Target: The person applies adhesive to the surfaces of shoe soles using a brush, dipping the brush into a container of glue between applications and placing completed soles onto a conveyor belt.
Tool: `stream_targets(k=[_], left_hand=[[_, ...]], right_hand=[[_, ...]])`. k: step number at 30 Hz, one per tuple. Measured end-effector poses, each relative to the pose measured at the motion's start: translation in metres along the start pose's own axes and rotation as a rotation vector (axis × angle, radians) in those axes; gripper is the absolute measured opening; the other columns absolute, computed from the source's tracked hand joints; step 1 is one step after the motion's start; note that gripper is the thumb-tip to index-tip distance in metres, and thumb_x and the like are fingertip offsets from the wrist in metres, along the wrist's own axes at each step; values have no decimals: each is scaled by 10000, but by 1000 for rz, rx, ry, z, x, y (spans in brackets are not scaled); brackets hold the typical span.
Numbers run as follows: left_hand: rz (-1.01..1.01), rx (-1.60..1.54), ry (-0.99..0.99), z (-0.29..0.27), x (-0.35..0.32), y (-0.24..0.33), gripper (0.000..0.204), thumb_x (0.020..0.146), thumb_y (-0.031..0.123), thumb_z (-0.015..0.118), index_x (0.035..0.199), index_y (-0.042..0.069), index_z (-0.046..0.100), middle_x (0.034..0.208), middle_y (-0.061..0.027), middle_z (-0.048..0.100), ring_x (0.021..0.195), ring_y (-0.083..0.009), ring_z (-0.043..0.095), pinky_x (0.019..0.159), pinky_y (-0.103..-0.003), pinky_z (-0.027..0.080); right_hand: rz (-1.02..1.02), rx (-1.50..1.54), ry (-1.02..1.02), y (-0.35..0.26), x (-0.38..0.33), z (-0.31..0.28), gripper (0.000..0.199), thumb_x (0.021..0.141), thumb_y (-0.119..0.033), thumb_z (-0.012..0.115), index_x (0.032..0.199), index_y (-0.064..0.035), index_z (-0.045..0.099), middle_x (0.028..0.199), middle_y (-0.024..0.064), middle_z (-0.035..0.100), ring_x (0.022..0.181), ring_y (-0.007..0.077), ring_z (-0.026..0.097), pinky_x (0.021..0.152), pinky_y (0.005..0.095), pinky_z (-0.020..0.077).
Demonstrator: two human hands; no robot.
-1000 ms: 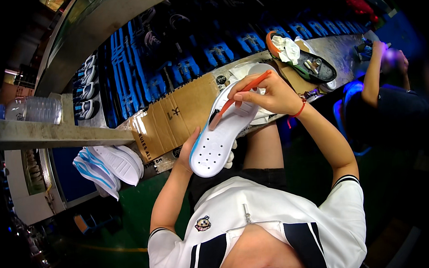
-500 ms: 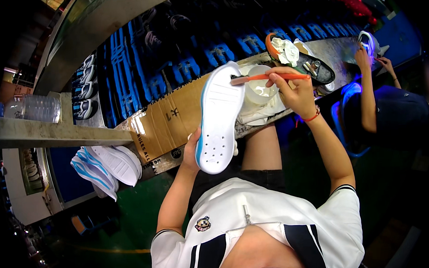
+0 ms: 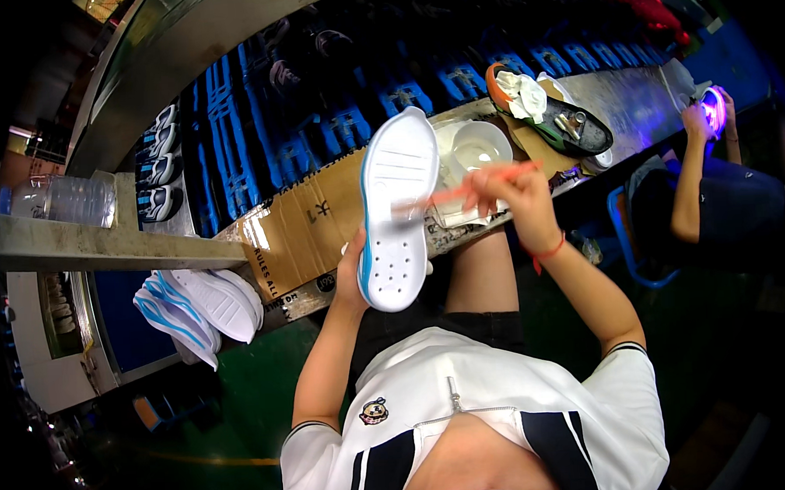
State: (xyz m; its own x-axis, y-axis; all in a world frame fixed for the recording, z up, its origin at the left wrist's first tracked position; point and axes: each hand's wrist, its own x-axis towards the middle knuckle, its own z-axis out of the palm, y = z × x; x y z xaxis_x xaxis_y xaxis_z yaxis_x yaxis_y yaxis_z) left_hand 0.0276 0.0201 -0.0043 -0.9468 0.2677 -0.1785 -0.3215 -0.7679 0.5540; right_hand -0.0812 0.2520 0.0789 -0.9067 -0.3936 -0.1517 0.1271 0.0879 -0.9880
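A white shoe sole (image 3: 395, 170) with a blue side stripe stands tilted up over the bench edge, its holed end toward me. My left hand (image 3: 350, 277) is closed round the lower left edge of that end, and fingertips show on the far side. In my right hand (image 3: 522, 200) is an orange-handled brush (image 3: 452, 195), blurred by motion. Its bristle end is over the middle of the sole, just above the holes; the blur hides whether it touches. Just beyond the brush is a white bowl (image 3: 504, 144) with liquid in it.
Cardboard (image 3: 299, 218) covers the bench left of the sole. More soles (image 3: 211, 297) lie at its left end. A black-and-orange shoe (image 3: 589, 133) holds crumpled white paper. Behind runs a rack with blue holders (image 3: 403, 96). At right, a co-worker's hands (image 3: 695, 122) hold a purple-lit shoe.
My right hand has brought the brush nearer me, from the sole's far end to its middle. The sole has shifted slightly left. The co-worker's shoe has moved right.
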Motion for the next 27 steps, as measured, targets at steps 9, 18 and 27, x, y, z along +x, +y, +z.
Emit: stream_targets(k=[9, 18, 27], left_hand=[[-110, -214, -156, 13, -15, 3, 799, 975, 572, 387, 1462, -56, 317, 1267, -281, 538, 1043, -408, 628, 821, -545, 571], [36, -27, -58, 4, -4, 13, 663, 995, 470, 439, 1454, -3, 358, 1304, -212, 579, 1088, -322, 653, 908, -469, 558], [358, 141, 261, 1, 32, 14, 605, 1008, 473, 416, 1396, 9, 443, 1234, -161, 635, 1028, -252, 677, 859, -366, 564]], right_hand=[[-235, 84, -78, -1, 57, -40, 241, 954, -158, 609, 972, 64, 702, 794, 119, 722, 643, 104, 631, 605, 208, 476], [-506, -359, 24, -9, 45, -32, 208, 982, -103, 587, 1045, 69, 686, 881, 115, 723, 813, 143, 689, 757, 256, 542], [-744, -426, -66, 15, -2, 11, 133, 878, -29, 651, 993, -19, 716, 828, 79, 717, 679, 202, 661, 634, 306, 501]])
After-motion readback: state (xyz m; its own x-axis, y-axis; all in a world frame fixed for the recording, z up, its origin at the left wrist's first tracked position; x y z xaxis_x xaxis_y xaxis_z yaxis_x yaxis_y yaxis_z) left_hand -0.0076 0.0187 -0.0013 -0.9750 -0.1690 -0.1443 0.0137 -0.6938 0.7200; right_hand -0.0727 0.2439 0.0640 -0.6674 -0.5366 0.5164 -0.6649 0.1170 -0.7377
